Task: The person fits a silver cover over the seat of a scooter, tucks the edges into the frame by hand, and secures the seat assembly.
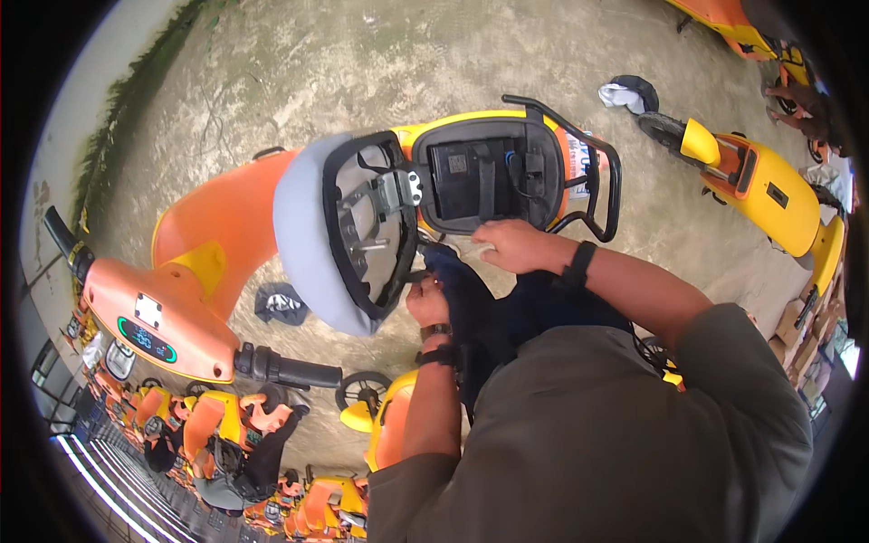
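An orange and yellow electric scooter (213, 204) stands before me with its grey seat (303, 226) tipped up toward the handlebar. The seat's underside, with a metal latch bracket (398, 192), faces the uncovered storage compartment (434, 222). Inside the compartment sits a black battery box (463, 172) with a strap across it. My left hand (427, 301) is closed beside the lower edge of the seat; what it holds, if anything, is hidden. My right hand (511, 245) is at the compartment's near rim, its fingers loosely bent and apart, nothing visible between them.
A black rear rack (608, 172) juts from the scooter's tail. Another yellow scooter (783, 195) stands at right. Dark and white cloth-like items lie on the floor, one by its wheel (629, 93), one under the seat (281, 303). More scooters and a person (226, 480) are at lower left.
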The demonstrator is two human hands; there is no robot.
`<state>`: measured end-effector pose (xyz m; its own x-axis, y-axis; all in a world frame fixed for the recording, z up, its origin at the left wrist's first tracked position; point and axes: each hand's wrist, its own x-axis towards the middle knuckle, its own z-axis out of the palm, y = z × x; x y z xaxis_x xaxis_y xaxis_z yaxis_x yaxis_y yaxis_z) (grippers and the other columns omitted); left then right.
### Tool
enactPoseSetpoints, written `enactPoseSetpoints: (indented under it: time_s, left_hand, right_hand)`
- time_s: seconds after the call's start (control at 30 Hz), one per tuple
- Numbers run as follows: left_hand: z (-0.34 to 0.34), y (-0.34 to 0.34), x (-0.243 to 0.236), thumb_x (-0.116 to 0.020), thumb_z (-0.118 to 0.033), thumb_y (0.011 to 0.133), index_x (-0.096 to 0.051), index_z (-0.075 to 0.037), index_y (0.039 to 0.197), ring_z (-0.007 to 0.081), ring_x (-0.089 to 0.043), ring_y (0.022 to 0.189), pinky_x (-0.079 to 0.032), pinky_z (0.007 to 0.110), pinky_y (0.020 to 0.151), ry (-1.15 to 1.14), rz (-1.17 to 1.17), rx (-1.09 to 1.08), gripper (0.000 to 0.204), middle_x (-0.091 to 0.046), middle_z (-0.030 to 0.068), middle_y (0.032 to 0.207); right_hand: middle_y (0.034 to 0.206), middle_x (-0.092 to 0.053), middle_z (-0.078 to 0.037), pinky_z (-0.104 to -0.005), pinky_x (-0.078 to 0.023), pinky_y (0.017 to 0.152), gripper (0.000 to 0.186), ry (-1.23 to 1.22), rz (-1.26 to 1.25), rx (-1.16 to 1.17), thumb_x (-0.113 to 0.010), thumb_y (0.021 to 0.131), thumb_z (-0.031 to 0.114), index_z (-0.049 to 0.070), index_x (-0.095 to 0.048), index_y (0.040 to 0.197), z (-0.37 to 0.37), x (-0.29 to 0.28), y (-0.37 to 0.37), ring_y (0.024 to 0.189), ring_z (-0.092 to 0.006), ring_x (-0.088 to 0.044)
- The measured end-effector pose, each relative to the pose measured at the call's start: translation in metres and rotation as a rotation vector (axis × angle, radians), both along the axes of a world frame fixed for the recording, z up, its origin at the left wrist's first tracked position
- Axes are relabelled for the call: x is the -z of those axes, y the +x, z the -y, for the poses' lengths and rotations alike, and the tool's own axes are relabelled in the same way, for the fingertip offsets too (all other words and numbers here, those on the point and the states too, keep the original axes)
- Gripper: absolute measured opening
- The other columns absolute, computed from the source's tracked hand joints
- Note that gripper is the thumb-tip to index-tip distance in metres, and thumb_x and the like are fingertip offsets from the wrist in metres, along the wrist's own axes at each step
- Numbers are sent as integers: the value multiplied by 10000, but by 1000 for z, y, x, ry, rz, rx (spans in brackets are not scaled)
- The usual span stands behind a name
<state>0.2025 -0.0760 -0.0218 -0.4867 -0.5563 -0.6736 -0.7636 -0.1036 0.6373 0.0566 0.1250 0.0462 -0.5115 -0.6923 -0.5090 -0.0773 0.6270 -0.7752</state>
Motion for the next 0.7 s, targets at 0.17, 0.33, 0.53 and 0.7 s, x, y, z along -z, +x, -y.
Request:
enactPoseSetpoints:
  time_s: [0.17, 0.33, 0.53, 0.7]
  left_hand:
    - [35, 34, -38, -580, -210, 776, -654, 41, 722, 234, -605, 582, -466, 349, 573, -251, 171, 448, 267, -638, 153, 644]
    - [62, 57, -25, -633, -193, 743, -679, 28, 767, 323, -632, 614, -489, 406, 621, -625, 32, 412, 227, -633, 196, 644]
    - [74, 7, -24, -628, -183, 785, -664, -22, 1024, 327, -619, 970, -455, 397, 890, -459, -140, 757, 291, -672, 157, 1042]
    - [78, -11, -36, -617, -172, 806, -643, -42, 1060, 315, -610, 982, -446, 397, 889, -395, 55, 753, 287, -666, 124, 1051]
  right_hand:
    - [1096, -580, -210, -442, -449, 887, 364, -62, 28, 102, -583, 794, 152, 24, -561, 1134, 38, 30, -3, 1046, -382, -556]
    - [1163, -557, -258, -420, -470, 864, 474, 1, 84, 217, -568, 811, 104, -46, -439, 1242, 74, 73, 17, 1024, -348, -599]
    - [952, -633, -179, -370, -517, 668, 452, -150, 716, 591, -599, 801, 106, -46, -456, 1202, 99, 90, 33, 726, -277, -657]
    - [1105, -597, -241, -429, -465, 877, 426, 105, 150, 20, -616, 762, 182, -34, -549, 1123, 78, 75, 70, 1042, -374, -575]
